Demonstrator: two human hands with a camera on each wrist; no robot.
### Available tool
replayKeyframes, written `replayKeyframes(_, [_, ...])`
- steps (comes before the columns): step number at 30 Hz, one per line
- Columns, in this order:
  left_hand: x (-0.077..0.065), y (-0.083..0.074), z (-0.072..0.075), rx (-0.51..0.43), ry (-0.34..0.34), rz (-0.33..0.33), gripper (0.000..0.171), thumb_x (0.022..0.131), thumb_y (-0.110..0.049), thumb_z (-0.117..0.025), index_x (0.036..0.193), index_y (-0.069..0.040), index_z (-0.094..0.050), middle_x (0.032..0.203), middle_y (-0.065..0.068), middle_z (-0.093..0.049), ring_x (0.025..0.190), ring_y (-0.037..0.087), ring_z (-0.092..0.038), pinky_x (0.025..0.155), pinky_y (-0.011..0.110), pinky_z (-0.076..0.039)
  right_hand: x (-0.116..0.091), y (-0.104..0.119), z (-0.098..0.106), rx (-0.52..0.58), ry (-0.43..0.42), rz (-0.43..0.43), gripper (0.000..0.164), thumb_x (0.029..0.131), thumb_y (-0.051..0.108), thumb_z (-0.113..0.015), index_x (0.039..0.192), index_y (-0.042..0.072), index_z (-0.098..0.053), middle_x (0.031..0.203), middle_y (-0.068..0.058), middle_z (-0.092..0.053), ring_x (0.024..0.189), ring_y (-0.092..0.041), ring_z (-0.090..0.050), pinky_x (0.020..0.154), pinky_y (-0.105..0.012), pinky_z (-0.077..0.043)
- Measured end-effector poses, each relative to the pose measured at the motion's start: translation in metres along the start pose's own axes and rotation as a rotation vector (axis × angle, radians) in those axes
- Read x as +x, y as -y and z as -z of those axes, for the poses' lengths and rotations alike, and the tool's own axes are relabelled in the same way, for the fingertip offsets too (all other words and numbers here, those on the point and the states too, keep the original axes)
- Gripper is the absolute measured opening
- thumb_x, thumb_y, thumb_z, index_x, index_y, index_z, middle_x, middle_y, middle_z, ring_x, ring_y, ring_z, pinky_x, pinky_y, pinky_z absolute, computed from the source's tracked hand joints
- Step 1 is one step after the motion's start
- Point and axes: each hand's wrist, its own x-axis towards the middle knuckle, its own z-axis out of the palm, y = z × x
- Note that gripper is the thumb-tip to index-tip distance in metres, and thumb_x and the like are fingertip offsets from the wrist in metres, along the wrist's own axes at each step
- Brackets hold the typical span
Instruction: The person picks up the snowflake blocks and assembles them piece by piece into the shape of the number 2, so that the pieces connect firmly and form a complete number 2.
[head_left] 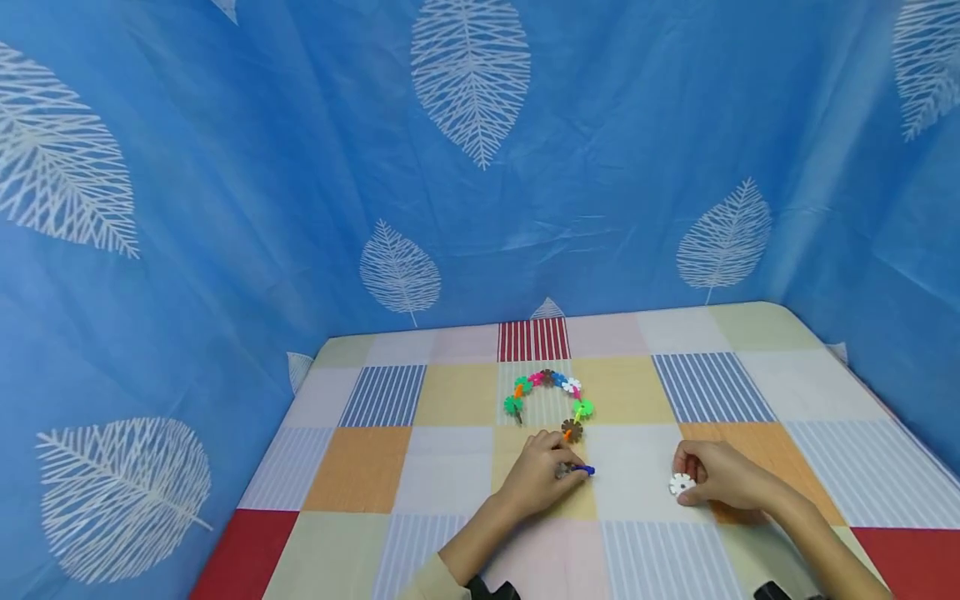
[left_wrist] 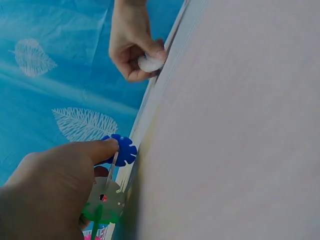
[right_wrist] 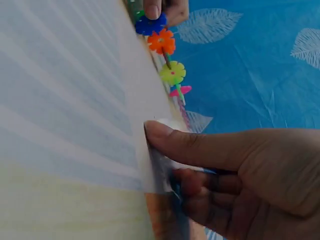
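An arc of notched plastic snowflake discs (head_left: pixel 547 377) in several colours lies on the cloth. My left hand (head_left: pixel 540 473) is at its near right end, pinching a blue disc (left_wrist: pixel 128 151) between thumb and fingers. Beside the blue disc, a greyish disc and a green piece (left_wrist: pixel 102 215) show below the left hand's thumb. Off to the right, my right hand (head_left: pixel 723 477) holds a separate white disc (head_left: pixel 681 484) by its edge with thumb and fingers. In the right wrist view, orange (right_wrist: pixel 161 42) and yellow (right_wrist: pixel 173 73) discs trail from the blue one; the white disc is mostly hidden there.
A patchwork-print cloth (head_left: pixel 442 467) covers the table. Blue fabric (head_left: pixel 570 225) with white leaf prints stands behind it and along both sides. The arc's far left end is a green disc (head_left: pixel 513 404) with a dark piece below it.
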Motion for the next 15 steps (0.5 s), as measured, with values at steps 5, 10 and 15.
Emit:
replayKeyframes(5, [-0.002, 0.004, 0.0, -0.104, -0.063, 0.033, 0.009, 0.081, -0.027, -0.072, 0.08, -0.018, -0.074, 0.077, -0.012, -0.054, 0.07, 0.0, -0.042, 0.067, 0.014, -0.034, 0.025, 0.016, -0.024, 0.365, -0.03, -0.076, 0.029, 0.082, 0.015, -0.07, 0.098, -0.005, -0.056, 0.068, -0.006, -0.056, 0.056, -0.012, -0.057, 0.052, -0.028, -0.052])
replayKeyframes(10, [-0.002, 0.006, -0.002, -0.11, -0.079, 0.02, 0.009, 0.081, -0.026, -0.072, 0.079, -0.017, -0.072, 0.075, -0.012, -0.053, 0.07, 0.001, -0.044, 0.066, 0.013, -0.034, 0.046, 0.035, -0.052, 0.749, -0.047, -0.14, 0.038, 0.091, 0.004, -0.056, 0.119, -0.019, -0.044, 0.081, -0.023, -0.064, 0.067, -0.024, -0.065, 0.064, -0.039, -0.055])
replayKeyframes(15, [-0.001, 0.004, -0.006, -0.092, -0.073, 0.012, 0.012, 0.082, -0.027, -0.071, 0.078, -0.016, -0.072, 0.074, -0.011, -0.054, 0.07, 0.001, -0.045, 0.065, 0.013, -0.032, 0.051, 0.038, -0.067, 0.783, -0.052, -0.136, 0.039, 0.096, 0.007, -0.048, 0.121, -0.021, -0.042, 0.083, -0.023, -0.065, 0.066, -0.022, -0.066, 0.063, -0.037, -0.055])
